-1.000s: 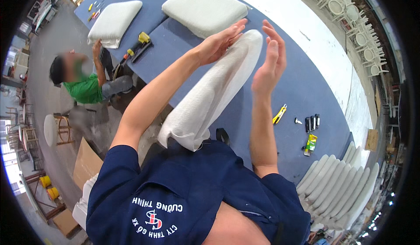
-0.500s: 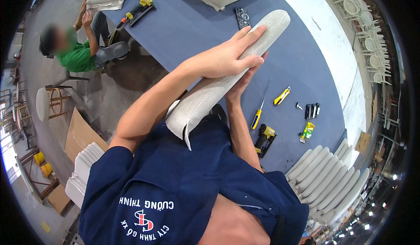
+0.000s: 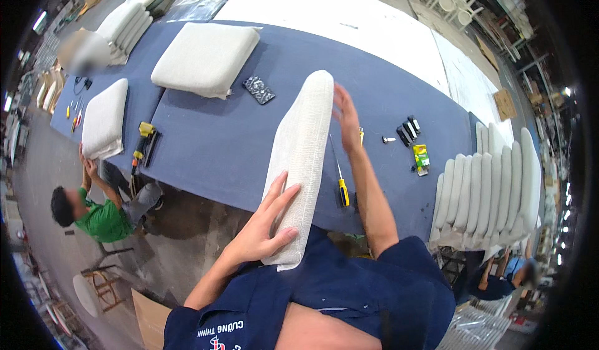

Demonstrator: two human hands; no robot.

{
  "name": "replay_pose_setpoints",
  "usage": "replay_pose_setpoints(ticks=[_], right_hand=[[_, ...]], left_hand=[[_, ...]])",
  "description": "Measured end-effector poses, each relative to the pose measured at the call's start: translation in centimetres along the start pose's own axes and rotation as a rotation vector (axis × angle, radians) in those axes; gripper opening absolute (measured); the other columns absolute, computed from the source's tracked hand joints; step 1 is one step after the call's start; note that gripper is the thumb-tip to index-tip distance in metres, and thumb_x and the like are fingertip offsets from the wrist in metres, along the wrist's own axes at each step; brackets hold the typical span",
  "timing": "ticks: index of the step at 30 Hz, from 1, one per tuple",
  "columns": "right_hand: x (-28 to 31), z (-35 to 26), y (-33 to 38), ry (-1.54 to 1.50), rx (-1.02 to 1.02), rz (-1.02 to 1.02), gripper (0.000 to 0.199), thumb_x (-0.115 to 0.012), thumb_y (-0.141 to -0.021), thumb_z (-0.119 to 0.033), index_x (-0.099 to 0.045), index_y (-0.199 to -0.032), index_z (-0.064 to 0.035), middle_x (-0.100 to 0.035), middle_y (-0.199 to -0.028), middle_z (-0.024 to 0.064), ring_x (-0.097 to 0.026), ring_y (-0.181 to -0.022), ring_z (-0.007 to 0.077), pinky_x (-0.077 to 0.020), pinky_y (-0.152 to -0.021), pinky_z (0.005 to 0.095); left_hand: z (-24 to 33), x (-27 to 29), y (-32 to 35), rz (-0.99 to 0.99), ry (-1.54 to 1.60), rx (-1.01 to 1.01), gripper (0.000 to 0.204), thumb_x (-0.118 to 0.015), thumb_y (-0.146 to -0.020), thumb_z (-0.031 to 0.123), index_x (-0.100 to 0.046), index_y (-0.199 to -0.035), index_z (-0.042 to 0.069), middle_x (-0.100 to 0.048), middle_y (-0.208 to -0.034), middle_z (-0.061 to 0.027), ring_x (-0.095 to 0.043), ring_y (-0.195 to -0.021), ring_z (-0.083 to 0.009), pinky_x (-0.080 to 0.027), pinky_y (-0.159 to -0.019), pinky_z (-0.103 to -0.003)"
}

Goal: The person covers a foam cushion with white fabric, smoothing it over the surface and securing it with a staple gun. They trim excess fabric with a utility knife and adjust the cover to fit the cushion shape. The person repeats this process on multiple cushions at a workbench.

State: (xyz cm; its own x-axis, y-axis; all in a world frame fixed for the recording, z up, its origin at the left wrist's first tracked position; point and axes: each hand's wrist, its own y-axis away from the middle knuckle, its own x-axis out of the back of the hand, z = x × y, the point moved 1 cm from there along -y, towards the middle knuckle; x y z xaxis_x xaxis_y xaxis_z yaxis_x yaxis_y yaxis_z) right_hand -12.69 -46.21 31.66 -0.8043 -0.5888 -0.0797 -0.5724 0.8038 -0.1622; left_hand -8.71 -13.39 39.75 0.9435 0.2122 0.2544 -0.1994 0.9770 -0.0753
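A seat cushion (image 3: 307, 134) covered in light grey woven fabric stands on its narrow edge in front of me, one end close to my body. My left hand (image 3: 265, 225) grips its near end, fingers laid across the edge and thumb on the near side. Beside the far end, on the right, is my right hand (image 3: 346, 116) with fingers stretched and apart; part of it is hidden by the cushion. A yellow-handled screwdriver (image 3: 343, 191) lies on the blue-grey table (image 3: 206, 144) to the right of the cushion.
Another cushion (image 3: 203, 59) and a black patterned phone-like slab (image 3: 258, 90) lie further off. A yellow-black staple gun (image 3: 147, 144) is at left, near a person in green (image 3: 106, 216) handling a cushion (image 3: 105, 120). Stacked cushions (image 3: 486, 187), a green-yellow packet (image 3: 421, 159) and black pieces (image 3: 409, 130) are right.
The cushion has swung to a steeper line in view. My left hand has slid from its far part to the near end, while my right hand has come off to the right side.
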Motion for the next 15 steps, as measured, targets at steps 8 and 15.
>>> replay_pose_setpoints(ticks=[8, 15], right_hand=[[-2.4, -2.0, -11.6, -0.047, -0.105, -0.593, 0.089, -0.029, -0.106, -0.073, -0.081, -0.094, -0.0023, -0.079, -0.094, 0.0139, -0.075, -0.089, 0.0198, -0.0575, -0.09, 0.0371], [-7.7, -1.6, -7.7, -0.134, 0.086, -0.362, 0.074, -0.033, -0.113, -0.056, -0.078, -0.086, -0.0034, -0.073, -0.08, 0.0117, -0.072, -0.084, 0.0184, -0.056, -0.077, 0.0345]], left_hand=[[-1.0, -1.7, -1.3, 0.058, 0.08, -0.081, 0.09, -0.06, -0.093, 0.038, -0.023, -0.168, 0.003, -0.004, -0.176, -0.0265, -0.006, -0.164, -0.0401, -0.012, -0.129, -0.05], [-2.9, -0.2, -3.2, 0.206, 0.427, 0.108, 0.096, -0.037, -0.103, 0.071, -0.005, -0.171, 0.012, -0.006, -0.177, -0.0151, -0.014, -0.162, -0.0299, -0.018, -0.129, -0.048]])
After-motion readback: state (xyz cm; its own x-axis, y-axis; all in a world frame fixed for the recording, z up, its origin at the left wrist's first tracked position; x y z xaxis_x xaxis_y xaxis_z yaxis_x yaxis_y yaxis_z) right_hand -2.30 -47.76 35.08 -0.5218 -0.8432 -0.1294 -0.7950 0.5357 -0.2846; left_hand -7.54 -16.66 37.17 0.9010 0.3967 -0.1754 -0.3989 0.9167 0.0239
